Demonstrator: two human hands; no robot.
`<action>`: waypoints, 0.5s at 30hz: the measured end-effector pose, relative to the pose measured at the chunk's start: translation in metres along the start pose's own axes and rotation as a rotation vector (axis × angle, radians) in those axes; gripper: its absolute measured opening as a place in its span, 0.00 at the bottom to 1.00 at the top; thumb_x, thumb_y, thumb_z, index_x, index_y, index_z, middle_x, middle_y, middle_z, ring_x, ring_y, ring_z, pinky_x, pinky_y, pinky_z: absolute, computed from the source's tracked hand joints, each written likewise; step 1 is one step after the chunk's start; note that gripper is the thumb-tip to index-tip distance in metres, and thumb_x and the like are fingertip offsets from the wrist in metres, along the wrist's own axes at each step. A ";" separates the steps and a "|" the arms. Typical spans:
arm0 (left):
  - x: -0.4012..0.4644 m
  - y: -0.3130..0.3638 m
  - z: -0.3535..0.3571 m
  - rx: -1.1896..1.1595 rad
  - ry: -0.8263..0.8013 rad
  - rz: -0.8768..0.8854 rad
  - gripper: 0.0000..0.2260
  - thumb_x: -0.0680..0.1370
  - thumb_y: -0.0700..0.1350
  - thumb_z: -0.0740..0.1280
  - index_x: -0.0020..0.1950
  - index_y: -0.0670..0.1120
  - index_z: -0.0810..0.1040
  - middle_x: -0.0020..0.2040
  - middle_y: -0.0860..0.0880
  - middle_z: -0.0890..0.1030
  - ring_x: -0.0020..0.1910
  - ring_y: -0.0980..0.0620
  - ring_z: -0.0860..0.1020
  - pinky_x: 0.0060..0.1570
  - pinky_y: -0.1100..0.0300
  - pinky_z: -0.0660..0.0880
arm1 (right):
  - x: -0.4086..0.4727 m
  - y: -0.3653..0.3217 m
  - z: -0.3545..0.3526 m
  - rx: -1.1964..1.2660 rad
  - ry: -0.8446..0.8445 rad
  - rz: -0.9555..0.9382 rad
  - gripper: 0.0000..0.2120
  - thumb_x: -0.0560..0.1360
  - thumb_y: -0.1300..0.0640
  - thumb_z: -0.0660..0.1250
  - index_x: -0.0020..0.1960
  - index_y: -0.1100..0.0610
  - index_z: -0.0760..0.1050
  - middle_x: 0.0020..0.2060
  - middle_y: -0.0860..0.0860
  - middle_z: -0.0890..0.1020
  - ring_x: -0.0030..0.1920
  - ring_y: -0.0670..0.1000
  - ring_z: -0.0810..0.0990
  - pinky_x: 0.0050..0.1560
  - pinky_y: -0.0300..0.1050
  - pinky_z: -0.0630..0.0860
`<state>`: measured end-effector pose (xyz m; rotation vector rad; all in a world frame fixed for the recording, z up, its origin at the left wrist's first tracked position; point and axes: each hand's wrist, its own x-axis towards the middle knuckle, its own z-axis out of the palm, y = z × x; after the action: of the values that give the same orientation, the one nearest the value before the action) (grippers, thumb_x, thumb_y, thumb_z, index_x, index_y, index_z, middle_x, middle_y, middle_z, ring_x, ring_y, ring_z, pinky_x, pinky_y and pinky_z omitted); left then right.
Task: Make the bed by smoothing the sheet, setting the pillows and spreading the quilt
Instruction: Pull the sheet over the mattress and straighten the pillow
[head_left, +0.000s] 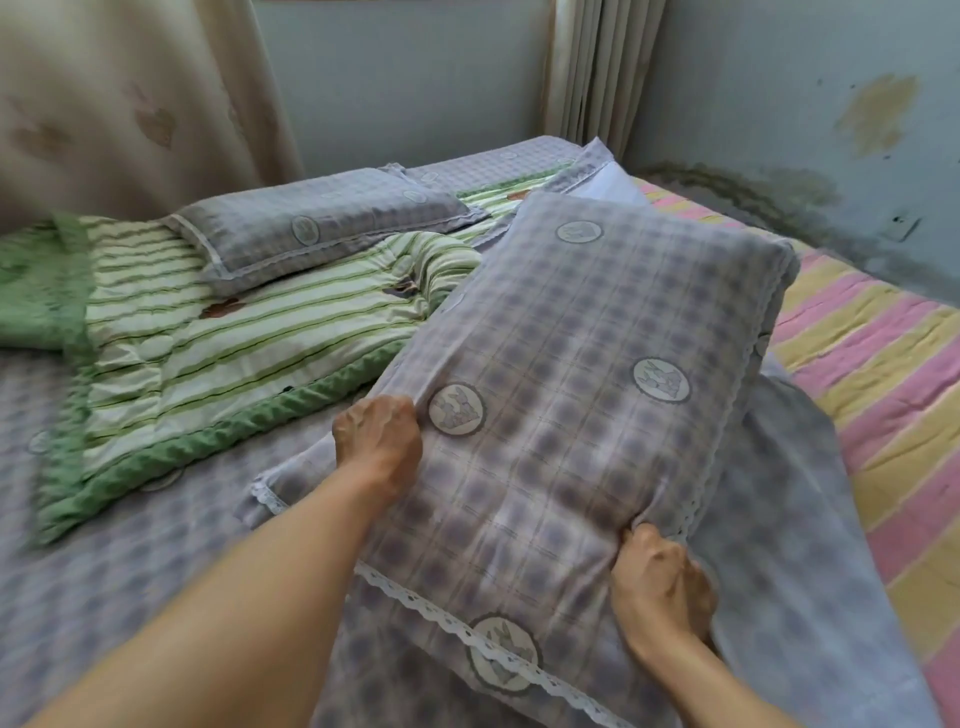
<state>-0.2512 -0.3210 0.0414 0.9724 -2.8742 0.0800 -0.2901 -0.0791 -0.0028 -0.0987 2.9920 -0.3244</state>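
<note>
A lilac checked pillow (587, 374) with rabbit medallions and a lace edge is lifted above the bed, tilted away from me. My left hand (378, 441) grips its left side. My right hand (660, 582) grips its near right corner. A second matching pillow (322, 223) lies at the back on the green striped quilt (218, 338), which is bunched up on the left half of the bed. The lilac checked sheet (130, 561) covers the near part of the bed and is rumpled on the right, leaving the mattress bare there.
A pink and yellow striped mattress pad (878, 374) is bare at the right. Beige curtains (130, 104) hang behind the bed at the left, and more curtains (597, 67) hang in the corner. A stained wall (831, 130) runs along the bed's right side.
</note>
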 end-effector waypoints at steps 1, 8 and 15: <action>-0.010 -0.007 -0.002 -0.010 0.011 -0.013 0.13 0.76 0.37 0.55 0.49 0.46 0.79 0.48 0.44 0.81 0.49 0.43 0.78 0.39 0.56 0.65 | -0.009 0.001 0.000 -0.020 -0.013 -0.027 0.17 0.82 0.57 0.48 0.58 0.57 0.75 0.55 0.55 0.82 0.56 0.57 0.79 0.51 0.45 0.73; -0.081 -0.053 -0.038 -0.071 0.147 -0.121 0.10 0.76 0.39 0.56 0.44 0.44 0.77 0.45 0.44 0.81 0.44 0.43 0.78 0.36 0.57 0.63 | -0.083 -0.004 0.007 -0.058 -0.136 -0.130 0.18 0.81 0.58 0.47 0.59 0.55 0.74 0.56 0.53 0.81 0.57 0.56 0.79 0.52 0.45 0.73; -0.161 -0.094 -0.079 -0.068 0.240 -0.191 0.08 0.77 0.40 0.57 0.43 0.44 0.76 0.46 0.44 0.81 0.45 0.43 0.78 0.36 0.58 0.60 | -0.151 -0.010 -0.008 -0.005 -0.288 -0.211 0.21 0.81 0.53 0.42 0.65 0.54 0.69 0.63 0.54 0.77 0.63 0.56 0.76 0.58 0.47 0.70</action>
<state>-0.0602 -0.2919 0.1022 1.1336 -2.5398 0.0769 -0.1410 -0.0751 0.0261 -0.4256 2.6998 -0.2959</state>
